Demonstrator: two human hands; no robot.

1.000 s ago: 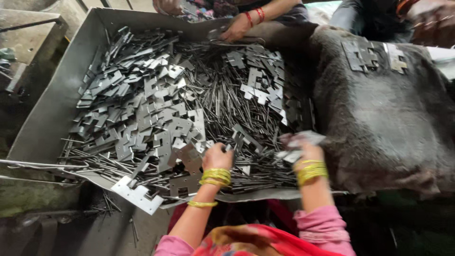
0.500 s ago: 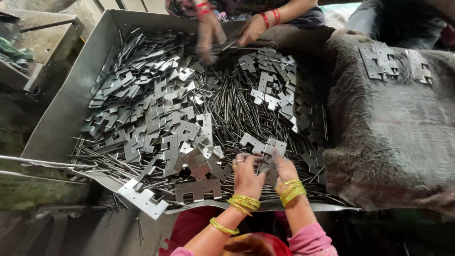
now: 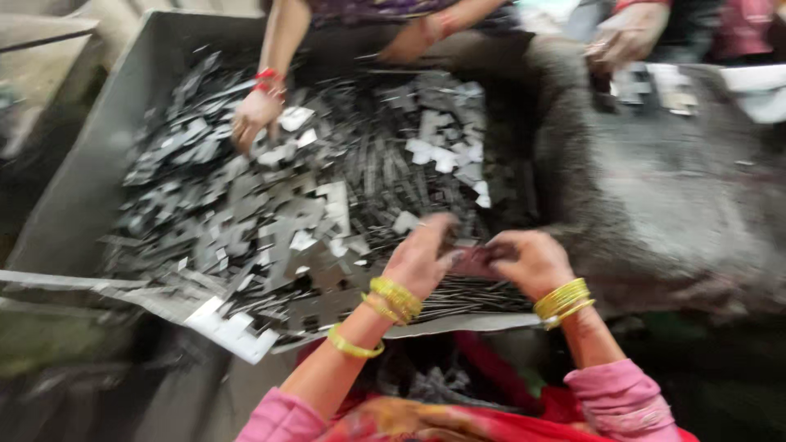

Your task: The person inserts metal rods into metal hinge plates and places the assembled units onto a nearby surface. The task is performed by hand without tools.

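At lower centre the left hand and right hand meet, fingers curled around a small dark metal piece, blurred, just above the near rim of the grey metal tray; the stamped metal plates and thin rods heaped in it look largely unsorted; few plates lie on the dark cloth at right; a co-worker's hand reaches in, upper left; no labels or packages show.

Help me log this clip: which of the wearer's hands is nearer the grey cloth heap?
Right. The right hand is beside the grey cloth heap; the left hand is farther off, over the metal pieces.
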